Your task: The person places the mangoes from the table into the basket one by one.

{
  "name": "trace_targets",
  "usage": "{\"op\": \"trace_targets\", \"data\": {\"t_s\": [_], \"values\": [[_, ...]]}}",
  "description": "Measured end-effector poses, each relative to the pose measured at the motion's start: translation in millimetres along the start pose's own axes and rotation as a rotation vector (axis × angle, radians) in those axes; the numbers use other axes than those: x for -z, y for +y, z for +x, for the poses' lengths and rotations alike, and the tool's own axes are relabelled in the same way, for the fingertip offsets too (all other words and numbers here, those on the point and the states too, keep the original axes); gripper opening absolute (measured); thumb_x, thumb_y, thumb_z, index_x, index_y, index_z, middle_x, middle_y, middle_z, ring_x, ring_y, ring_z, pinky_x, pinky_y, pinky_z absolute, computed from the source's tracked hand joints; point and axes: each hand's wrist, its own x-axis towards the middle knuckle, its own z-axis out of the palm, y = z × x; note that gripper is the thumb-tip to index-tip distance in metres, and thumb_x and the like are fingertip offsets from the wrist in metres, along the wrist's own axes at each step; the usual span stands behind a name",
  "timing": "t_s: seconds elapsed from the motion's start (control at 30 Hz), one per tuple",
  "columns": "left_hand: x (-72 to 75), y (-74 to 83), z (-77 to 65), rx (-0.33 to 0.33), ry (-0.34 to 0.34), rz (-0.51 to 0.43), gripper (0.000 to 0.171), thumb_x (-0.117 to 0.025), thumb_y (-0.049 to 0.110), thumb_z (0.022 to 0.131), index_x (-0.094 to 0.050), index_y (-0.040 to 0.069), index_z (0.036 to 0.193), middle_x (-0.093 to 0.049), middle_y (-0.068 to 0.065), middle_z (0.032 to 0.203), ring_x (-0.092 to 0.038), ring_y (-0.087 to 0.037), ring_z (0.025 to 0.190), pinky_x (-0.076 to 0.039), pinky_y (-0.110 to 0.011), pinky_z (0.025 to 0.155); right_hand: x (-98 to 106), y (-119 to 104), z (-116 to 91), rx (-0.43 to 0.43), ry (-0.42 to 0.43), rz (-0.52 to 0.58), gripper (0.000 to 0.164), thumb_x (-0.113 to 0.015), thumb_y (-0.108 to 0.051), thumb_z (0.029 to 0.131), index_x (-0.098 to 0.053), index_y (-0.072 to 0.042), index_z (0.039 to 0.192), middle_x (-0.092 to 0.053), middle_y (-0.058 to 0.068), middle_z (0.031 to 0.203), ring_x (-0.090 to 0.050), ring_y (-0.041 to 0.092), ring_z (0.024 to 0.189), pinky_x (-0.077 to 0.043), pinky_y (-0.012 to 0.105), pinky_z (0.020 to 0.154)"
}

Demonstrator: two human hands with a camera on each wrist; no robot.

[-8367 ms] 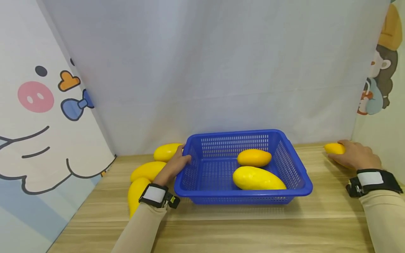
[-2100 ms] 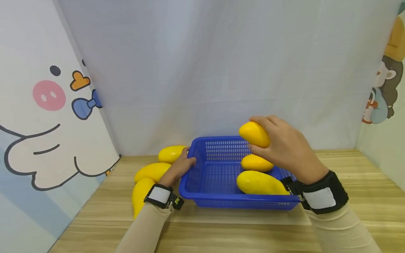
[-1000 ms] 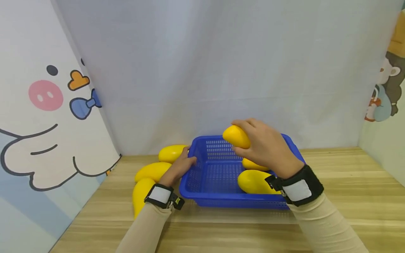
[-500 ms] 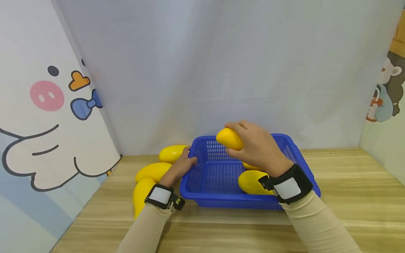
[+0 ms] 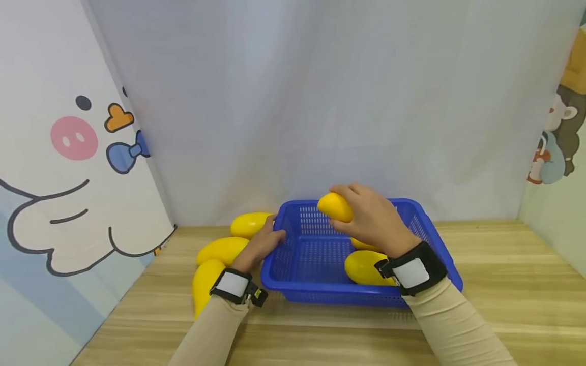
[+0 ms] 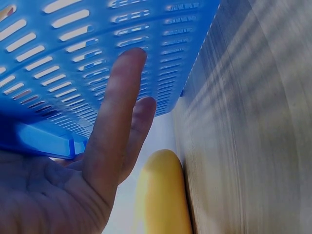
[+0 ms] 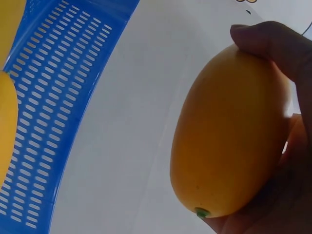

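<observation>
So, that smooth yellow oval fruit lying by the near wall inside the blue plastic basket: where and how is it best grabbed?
Probably around its middle, from above: the fruit lies roughly lengthwise along the near wall of the basket, so gripping across its narrower width looks easiest, while that wall hinders a low approach from the front. A black wrist strap hides its right end.

Soft, even light fills the head view. In the left-wrist view, shadow stripes cross the wooden tabletop (image 6: 253, 141); in the right-wrist view, the mango (image 7: 229, 131) looks dim and shaded.
</observation>
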Motion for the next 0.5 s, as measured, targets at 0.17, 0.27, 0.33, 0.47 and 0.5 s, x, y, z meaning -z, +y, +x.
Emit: {"op": "trace_targets", "data": {"t_s": [0.17,0.27,0.33,0.47,0.5], "values": [[-0.3,-0.6,-1.8,-0.013,0.0,-0.009,0.07,-0.046,0.019,0.081,-0.017,0.016,0.145,-0.039,-0.014,0.133,-0.043,-0.031,0.106,-0.039,-0.044,0.084,-4.8,0.6,-1.7,-0.009,-0.014,-0.013,0.063,-0.07,-0.04,0.077,-0.047,-0.02,0.131,-0.054,0.004,0.108,-0.051,0.019,0.081,-0.047,0.036,0.066],[-0.9,0.1,-2.2,-0.023,-0.002,-0.01,0.069,-0.046,0.019,0.081,-0.017,0.016,0.144,-0.039,-0.014,0.133,-0.043,-0.03,0.106,-0.039,-0.043,0.084,-7.1,0.4,-3.3,-0.013,-0.031,-0.02,0.063,-0.07,-0.041,0.077,-0.046,-0.02,0.132,-0.054,0.005,0.109,-0.051,0.02,0.082,-0.047,0.036,0.066],[-1.4,0.1,-1.9,-0.03,-0.004,-0.011,0.069,-0.046,0.018,0.081,-0.018,0.016,0.144,-0.039,-0.014,0.133,-0.043,-0.03,0.106,-0.039,-0.043,0.083,-8.1,0.0,-4.4,-0.015,-0.038,-0.02,0.063,-0.07,-0.04,0.077,-0.046,-0.02,0.131,-0.054,0.005,0.11,-0.051,0.02,0.082,-0.047,0.037,0.066],[-1.5,-0.7,-1.6,-0.034,-0.004,-0.01,0.068,-0.045,0.018,0.082,-0.018,0.015,0.144,-0.039,-0.014,0.133,-0.043,-0.03,0.106,-0.039,-0.043,0.084,-9.3,-0.5,-5.4,-0.013,-0.037,-0.016,0.063,-0.07,-0.04,0.076,-0.047,-0.02,0.131,-0.054,0.006,0.112,-0.052,0.02,0.083,-0.048,0.038,0.066],[-1.3,-1.1,-1.3,-0.036,-0.003,-0.007,0.068,-0.045,0.018,0.082,-0.017,0.015,0.144,-0.039,-0.015,0.133,-0.043,-0.031,0.106,-0.039,-0.043,0.083,-9.4,-0.7,-5.5,-0.013,-0.036,-0.015,0.063,-0.07,-0.04,0.076,-0.047,-0.02,0.131,-0.054,0.006,0.112,-0.052,0.02,0.083,-0.048,0.038,0.066]]}}
